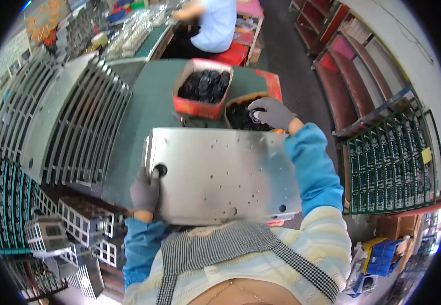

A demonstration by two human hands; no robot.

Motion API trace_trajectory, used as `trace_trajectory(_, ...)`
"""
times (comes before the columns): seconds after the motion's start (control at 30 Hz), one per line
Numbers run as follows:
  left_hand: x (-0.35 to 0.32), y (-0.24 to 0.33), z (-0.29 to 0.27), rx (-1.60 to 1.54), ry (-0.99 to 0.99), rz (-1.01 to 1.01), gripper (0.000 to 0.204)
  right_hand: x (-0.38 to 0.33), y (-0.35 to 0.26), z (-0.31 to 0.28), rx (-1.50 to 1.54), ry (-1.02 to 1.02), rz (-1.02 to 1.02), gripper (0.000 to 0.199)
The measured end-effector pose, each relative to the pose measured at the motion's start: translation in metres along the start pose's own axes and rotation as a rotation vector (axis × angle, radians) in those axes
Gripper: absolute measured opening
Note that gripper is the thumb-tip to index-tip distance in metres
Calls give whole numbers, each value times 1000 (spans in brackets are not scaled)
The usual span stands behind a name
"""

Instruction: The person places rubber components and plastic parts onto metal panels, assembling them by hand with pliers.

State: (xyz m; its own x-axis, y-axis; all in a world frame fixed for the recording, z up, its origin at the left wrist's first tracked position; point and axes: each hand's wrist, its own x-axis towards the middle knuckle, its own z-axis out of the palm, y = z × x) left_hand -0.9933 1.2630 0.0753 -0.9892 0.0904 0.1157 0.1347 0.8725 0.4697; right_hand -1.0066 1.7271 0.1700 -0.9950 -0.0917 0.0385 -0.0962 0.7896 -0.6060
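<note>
A flat silver sheet-metal panel [220, 173] with small holes and a few larger round ones lies in front of me. My left hand [145, 192], in a grey glove, grips its left edge, the thumb on top beside a large round hole. My right hand [272, 114], gloved too, reaches past the panel's far edge over a cardboard box [227, 122] of black parts. Its fingers are closed around a small dark ring-shaped part [255, 116]. Left of that box, a red-and-white carton [196, 108] holds many round black plastic pieces [204, 85].
Slatted metal panels [80, 117] stand stacked at the left on the green table [147, 91]. A rack of circuit boards [388, 157] stands at the right, below red-brown shelves [350, 86]. Metal frames [78, 218] lie lower left. Another person [215, 25] sits at the far bench.
</note>
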Motion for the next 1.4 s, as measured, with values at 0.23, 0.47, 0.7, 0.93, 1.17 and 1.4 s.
trace_trajectory(0.23,14,3,4,-13,-27,-30,51,-78,-85,110,-189,-189,-248,31)
trace_trajectory(0.47,10,0,9,-24,2,8,52,-83,-52,87,173,-86,-130,30)
trace_trajectory(0.7,3,-7,10,-47,42,44,48,-98,18,34,96,523,306,23)
trace_trajectory(0.93,9,-4,8,-42,23,64,47,-145,36,42,61,370,246,28)
trace_trajectory(1.17,7,-1,7,-7,-8,38,53,-144,58,38,-182,382,224,13)
trace_trajectory(1.4,3,0,4,-42,38,27,52,-144,72,48,-296,604,504,23)
